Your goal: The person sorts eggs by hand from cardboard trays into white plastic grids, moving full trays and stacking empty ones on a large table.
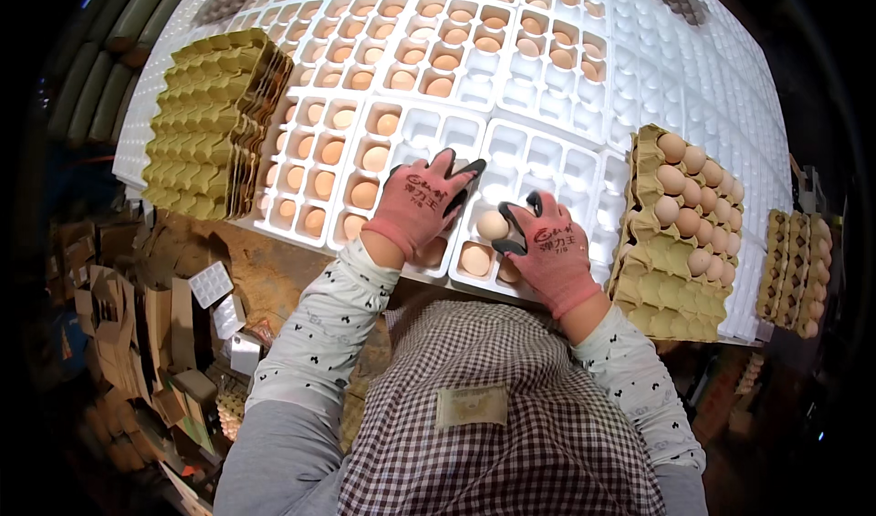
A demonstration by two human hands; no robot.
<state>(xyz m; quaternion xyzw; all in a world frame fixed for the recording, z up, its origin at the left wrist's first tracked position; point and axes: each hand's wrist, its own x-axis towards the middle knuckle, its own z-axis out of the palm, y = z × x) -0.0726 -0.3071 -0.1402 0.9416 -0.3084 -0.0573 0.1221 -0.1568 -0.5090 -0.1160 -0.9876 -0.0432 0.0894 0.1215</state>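
My left hand (419, 204), in a pink glove with dark fingertips, is over a white foam egg tray (438, 115). Its fingers point down into the cells, and the palm side is hidden. An egg (431, 252) lies partly under that wrist. My right hand (547, 242), gloved alike, is over the neighbouring white tray (506, 133). Thumb and forefinger flank a pale egg (493, 225) at its right side and seem to grip it. Another egg (475, 259) rests in the cell in front of it, and a browner egg (509, 270) is partly covered by the hand.
A stack of pulp egg trays (205, 126) stands on the left. On the right, another pulp stack (667, 269) carries several eggs, with more loaded trays (787, 269) beyond. Foam trays with eggs (438, 44) cover the far side. Cardboard pieces (123, 324) lie below left.
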